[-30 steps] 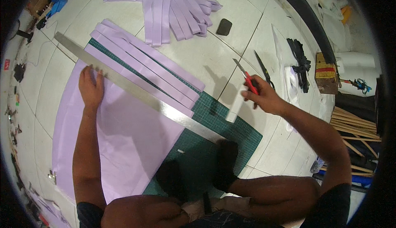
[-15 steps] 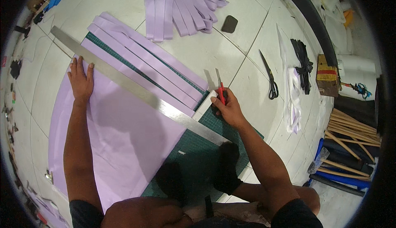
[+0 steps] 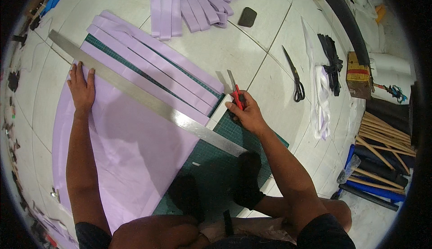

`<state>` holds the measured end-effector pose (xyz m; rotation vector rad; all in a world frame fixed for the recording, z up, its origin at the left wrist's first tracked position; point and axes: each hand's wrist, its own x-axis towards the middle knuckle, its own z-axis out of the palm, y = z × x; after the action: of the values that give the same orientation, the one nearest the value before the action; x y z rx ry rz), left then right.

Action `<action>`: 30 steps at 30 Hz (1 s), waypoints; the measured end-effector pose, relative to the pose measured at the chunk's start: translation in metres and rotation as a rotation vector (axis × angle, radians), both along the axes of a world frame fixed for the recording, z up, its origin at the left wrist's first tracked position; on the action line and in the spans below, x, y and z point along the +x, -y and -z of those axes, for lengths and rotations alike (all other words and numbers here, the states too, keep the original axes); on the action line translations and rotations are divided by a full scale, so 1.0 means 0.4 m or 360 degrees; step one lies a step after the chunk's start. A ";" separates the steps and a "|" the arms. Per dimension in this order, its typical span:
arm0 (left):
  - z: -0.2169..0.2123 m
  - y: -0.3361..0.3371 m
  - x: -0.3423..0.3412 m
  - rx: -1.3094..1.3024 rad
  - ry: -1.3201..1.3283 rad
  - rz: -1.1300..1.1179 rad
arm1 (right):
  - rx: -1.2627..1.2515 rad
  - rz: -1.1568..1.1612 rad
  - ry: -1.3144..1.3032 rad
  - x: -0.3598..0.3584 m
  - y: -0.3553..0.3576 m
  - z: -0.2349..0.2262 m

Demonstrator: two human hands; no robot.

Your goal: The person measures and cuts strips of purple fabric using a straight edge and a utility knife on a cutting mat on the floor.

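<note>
A long metal ruler (image 3: 135, 93) lies slantwise across a large lilac fabric sheet (image 3: 135, 159). My left hand (image 3: 82, 89) rests flat on the fabric, fingers spread, with the fingertips at the ruler's edge near its far left end. In my right hand (image 3: 248, 114) is a red utility knife (image 3: 238, 97), its blade pointing up and away. The thumb of that hand also presses on a white ruler-like strip (image 3: 218, 115), which lies across the green cutting mat (image 3: 211, 163) between the fabric edge and the hand. Beyond the metal ruler are several cut lilac strips (image 3: 166, 75), side by side.
My dark-covered foot (image 3: 249, 172) is by the metal ruler's near end. More lilac strips (image 3: 184, 6) lie heaped on the tiles, near a dark rounded block (image 3: 247, 17). Black scissors (image 3: 297, 80), black straps (image 3: 332, 64) and wooden sticks (image 3: 384, 134) are to the right.
The whole view has shifted slightly, so things appear a little further left and up. The knife leans slightly more to the left. Both hands keep their places on the fabric and strip.
</note>
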<state>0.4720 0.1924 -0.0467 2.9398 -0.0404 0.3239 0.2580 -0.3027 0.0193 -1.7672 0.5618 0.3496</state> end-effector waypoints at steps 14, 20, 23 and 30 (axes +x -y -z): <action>-0.023 0.000 -0.001 0.0029 0.0017 0.0063 | -0.0062 0.0012 -0.0032 0.011 0.000 0.005; -0.036 0.005 0.037 -0.0309 0.0137 0.0093 | 0.0271 0.0137 0.0060 0.071 0.017 -0.050; -0.046 0.048 0.023 -0.0298 0.0192 0.0023 | 0.0148 0.0158 0.0096 0.174 -0.045 -0.127; -0.077 0.043 0.005 -0.0382 0.0206 0.0030 | 0.0226 0.0007 0.0406 0.531 -0.378 -0.089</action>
<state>0.4739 0.1752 -0.0158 2.6766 -0.0439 0.4803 0.4702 -0.1516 0.0551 -1.6418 0.3499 0.1534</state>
